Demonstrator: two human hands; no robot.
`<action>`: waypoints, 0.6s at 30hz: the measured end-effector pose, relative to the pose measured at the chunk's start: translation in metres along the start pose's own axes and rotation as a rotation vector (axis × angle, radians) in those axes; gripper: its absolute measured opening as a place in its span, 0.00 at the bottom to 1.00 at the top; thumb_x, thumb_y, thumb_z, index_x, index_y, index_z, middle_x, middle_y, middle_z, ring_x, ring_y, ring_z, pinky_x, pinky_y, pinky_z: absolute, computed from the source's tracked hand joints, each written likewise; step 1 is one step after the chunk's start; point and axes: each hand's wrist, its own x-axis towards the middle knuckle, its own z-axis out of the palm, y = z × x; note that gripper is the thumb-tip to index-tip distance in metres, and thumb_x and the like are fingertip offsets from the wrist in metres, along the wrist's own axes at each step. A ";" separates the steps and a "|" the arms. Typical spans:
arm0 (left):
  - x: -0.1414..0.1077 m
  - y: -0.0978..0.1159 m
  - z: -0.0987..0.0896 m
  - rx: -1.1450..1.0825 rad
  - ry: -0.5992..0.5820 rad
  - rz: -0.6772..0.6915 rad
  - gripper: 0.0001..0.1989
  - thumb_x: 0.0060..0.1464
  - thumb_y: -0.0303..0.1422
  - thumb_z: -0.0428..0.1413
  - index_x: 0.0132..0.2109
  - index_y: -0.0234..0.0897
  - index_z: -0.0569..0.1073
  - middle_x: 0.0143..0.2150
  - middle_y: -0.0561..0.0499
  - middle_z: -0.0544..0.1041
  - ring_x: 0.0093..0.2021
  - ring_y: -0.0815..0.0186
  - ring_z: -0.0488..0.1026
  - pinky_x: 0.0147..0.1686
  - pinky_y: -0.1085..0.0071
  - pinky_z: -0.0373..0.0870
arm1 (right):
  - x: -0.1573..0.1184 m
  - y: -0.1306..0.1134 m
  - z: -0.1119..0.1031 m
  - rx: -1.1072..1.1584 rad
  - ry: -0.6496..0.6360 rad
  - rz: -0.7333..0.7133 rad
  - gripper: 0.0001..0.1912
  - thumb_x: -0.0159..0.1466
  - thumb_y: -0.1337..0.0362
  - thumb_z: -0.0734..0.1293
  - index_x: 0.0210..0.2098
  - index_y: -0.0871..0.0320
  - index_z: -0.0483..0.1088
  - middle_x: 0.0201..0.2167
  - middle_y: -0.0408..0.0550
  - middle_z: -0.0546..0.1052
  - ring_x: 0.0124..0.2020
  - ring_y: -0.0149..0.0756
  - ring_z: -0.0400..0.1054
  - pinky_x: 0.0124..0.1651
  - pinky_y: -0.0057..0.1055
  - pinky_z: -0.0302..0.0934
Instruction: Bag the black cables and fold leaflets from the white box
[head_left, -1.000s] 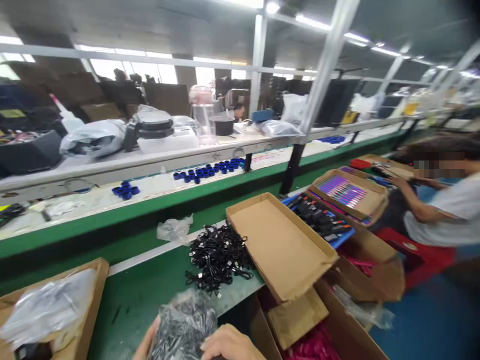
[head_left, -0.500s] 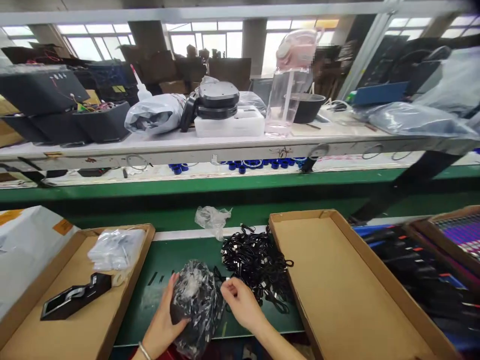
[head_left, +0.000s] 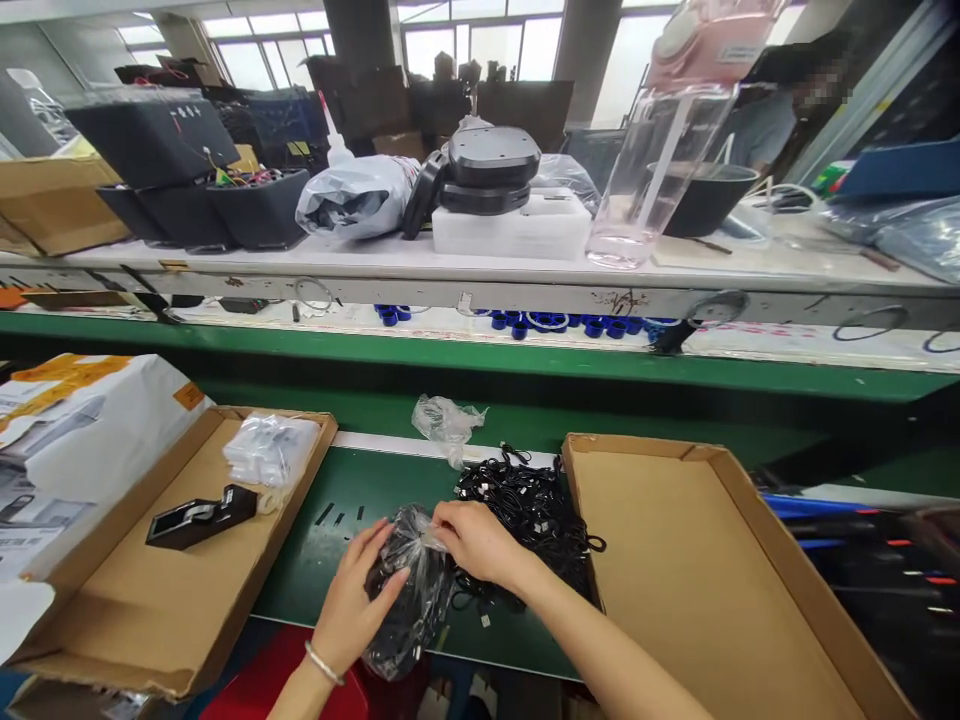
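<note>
A clear plastic bag (head_left: 415, 615) packed with black items, which look like cables, is between my hands at the front edge of the green work surface. My left hand (head_left: 360, 590) is wrapped around the bag's left side, thumb across its front. With closed fingers, my right hand (head_left: 472, 540) pinches the gathered top of the bag. Just to the right lies a heap of black cables (head_left: 525, 510) with light connectors, partly hidden behind my right forearm. A crumpled clear bag (head_left: 448, 422) rests behind the heap.
On the left, a cardboard tray (head_left: 225, 600) holds a tape dispenser (head_left: 202, 515) and clear plastic packets (head_left: 270, 447). Another cardboard tray (head_left: 705, 580) stands at right. A shelf (head_left: 375, 262) above carries a pink-lidded bottle (head_left: 652, 150). A person (head_left: 772, 110) is beyond it.
My right hand has moved from beside the bag to its top and now pinches the gathered plastic. The left hand still holds the bag. The camera view has turned left.
</note>
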 end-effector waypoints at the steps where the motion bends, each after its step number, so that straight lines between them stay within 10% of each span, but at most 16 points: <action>1: 0.008 0.008 0.000 -0.014 -0.004 0.015 0.22 0.55 0.38 0.47 0.57 0.39 0.60 0.60 0.44 0.59 0.61 0.58 0.53 0.59 0.56 0.48 | -0.003 -0.001 -0.009 0.000 -0.019 -0.045 0.07 0.56 0.72 0.60 0.26 0.57 0.68 0.26 0.43 0.72 0.29 0.33 0.64 0.32 0.25 0.51; 7: 0.044 0.046 0.002 -0.195 -0.200 0.110 0.10 0.48 0.32 0.54 0.39 0.44 0.75 0.38 0.55 0.78 0.44 0.64 0.72 0.60 0.59 0.44 | -0.010 -0.005 -0.022 0.106 0.000 -0.139 0.08 0.58 0.72 0.59 0.29 0.57 0.68 0.29 0.44 0.72 0.32 0.32 0.64 0.35 0.25 0.54; 12: 0.023 0.051 -0.025 -0.310 0.024 -0.039 0.07 0.48 0.36 0.52 0.31 0.37 0.71 0.28 0.53 0.75 0.32 0.64 0.72 0.42 0.64 0.67 | -0.001 -0.022 -0.007 0.277 0.106 -0.065 0.06 0.60 0.66 0.58 0.34 0.59 0.66 0.27 0.42 0.72 0.29 0.30 0.66 0.31 0.23 0.57; 18: -0.002 0.061 -0.054 -0.429 0.347 -0.245 0.13 0.46 0.42 0.55 0.31 0.38 0.64 0.28 0.55 0.71 0.32 0.67 0.69 0.35 0.72 0.67 | -0.038 -0.041 0.035 0.330 0.229 0.089 0.12 0.57 0.64 0.63 0.41 0.59 0.64 0.34 0.47 0.70 0.35 0.35 0.66 0.40 0.30 0.60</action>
